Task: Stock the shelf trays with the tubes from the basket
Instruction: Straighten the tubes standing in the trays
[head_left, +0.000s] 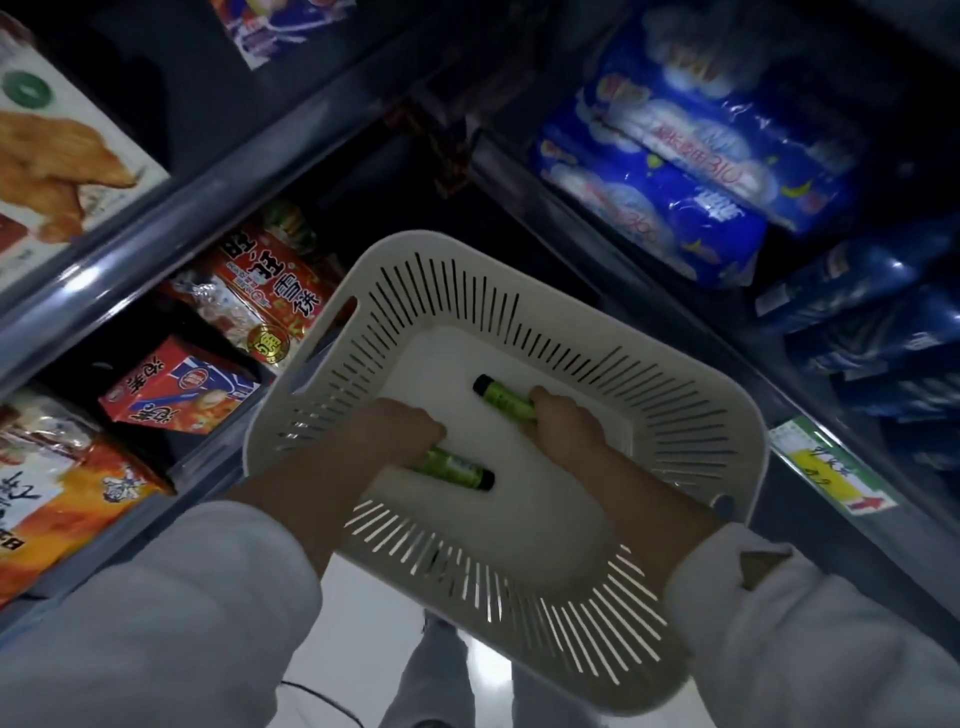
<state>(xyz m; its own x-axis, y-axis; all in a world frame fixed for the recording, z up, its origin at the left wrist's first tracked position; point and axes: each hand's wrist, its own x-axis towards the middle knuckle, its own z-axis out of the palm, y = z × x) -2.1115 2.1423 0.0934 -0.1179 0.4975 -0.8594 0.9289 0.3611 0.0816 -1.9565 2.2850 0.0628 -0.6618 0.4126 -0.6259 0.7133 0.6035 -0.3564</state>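
Note:
A white slotted plastic basket (519, 312) fills the middle of the view, seen from above. Both my hands reach down inside it. My left hand (389, 431) grips a green tube with a black cap (457, 470) that points to the right along the basket floor. My right hand (563, 423) grips a second green tube with a black cap (501, 397) that points up and to the left. Both tubes lie low against the white bottom of the basket. No shelf tray for tubes is in view.
Dark shelves surround the basket. Red and orange snack packs (260, 291) and boxes (176, 389) lie on the left shelves. Blue wrapped packs (691, 171) fill the right shelves. A yellow price label (831, 478) sits on the right shelf edge. Pale floor shows below.

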